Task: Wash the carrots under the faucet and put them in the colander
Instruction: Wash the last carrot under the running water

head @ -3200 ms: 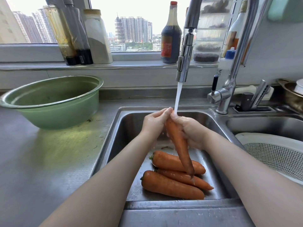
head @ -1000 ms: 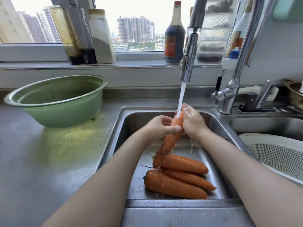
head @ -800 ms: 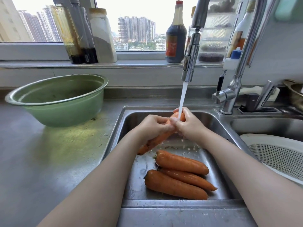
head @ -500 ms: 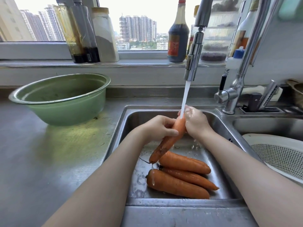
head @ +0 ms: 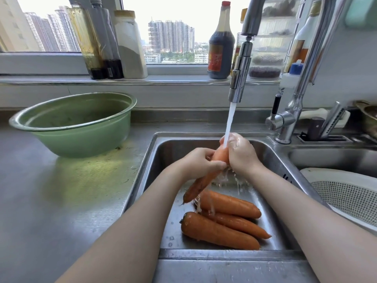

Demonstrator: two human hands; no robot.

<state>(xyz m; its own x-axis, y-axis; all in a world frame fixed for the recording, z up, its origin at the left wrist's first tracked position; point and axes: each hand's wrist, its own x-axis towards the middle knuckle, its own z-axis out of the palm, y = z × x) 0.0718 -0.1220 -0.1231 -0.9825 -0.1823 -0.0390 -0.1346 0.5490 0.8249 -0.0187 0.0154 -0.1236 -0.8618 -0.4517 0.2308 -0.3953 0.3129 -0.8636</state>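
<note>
Over the sink (head: pixel 173 148), both forearms reached forward and met beneath the faucet (head: pixel 239 76). The left hand (head: pixel 199 163) had its fingers curled round the middle of a carrot (head: pixel 201 183). The right hand (head: pixel 240 154) gripped the thick upper end, where the water (head: pixel 229 123) struck. That carrot slanted with its tip down and to the left, clear of the sink floor, and water ran off it. Three other carrots (head: pixel 218 232) lay close together on the sink floor below. A white colander (head: pixel 346 193) sat in the basin to the right, apart from both hands. On the sill, a dark bottle (head: pixel 221 52) carried a red label, its writing too blurred to read.
</note>
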